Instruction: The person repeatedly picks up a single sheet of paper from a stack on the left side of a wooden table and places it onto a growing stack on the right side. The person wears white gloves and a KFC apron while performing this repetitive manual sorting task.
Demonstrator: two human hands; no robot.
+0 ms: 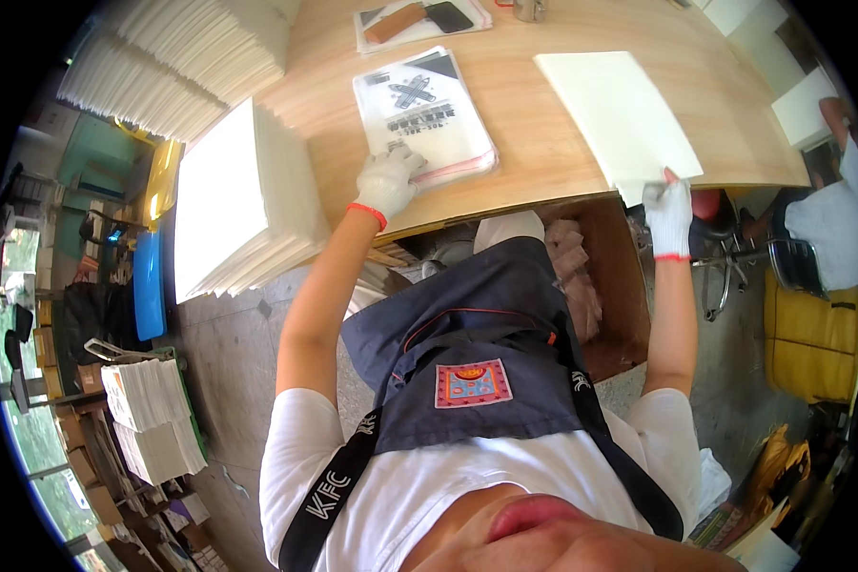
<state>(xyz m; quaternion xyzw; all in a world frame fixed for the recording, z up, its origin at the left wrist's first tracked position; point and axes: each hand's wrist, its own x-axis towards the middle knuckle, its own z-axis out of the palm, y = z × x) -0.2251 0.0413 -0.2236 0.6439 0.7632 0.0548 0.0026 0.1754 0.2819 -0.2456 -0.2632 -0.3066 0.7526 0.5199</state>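
Note:
My left hand [389, 179], in a white knit glove with a red cuff, lies with its fingers outstretched on the near left corner of a stack of clear, printed plastic sleeves [448, 138]. To the right, a white sheaf of paper [620, 114] lies slanted on the wooden table [534, 172], its near end reaching over the front edge. My right hand [668, 214], gloved the same way with a bare fingertip showing, pinches the near edge of this paper. How many sheets it holds is hidden.
Tall stacks of white paper [224, 200] fill the table's left side. Further back are an orange-brown handled tool [396, 23] and a metal cup [530, 10]. Beneath the table edge stands an open brown box [629, 286]. Another person [829, 219] is at the far right, near a chair [796, 265].

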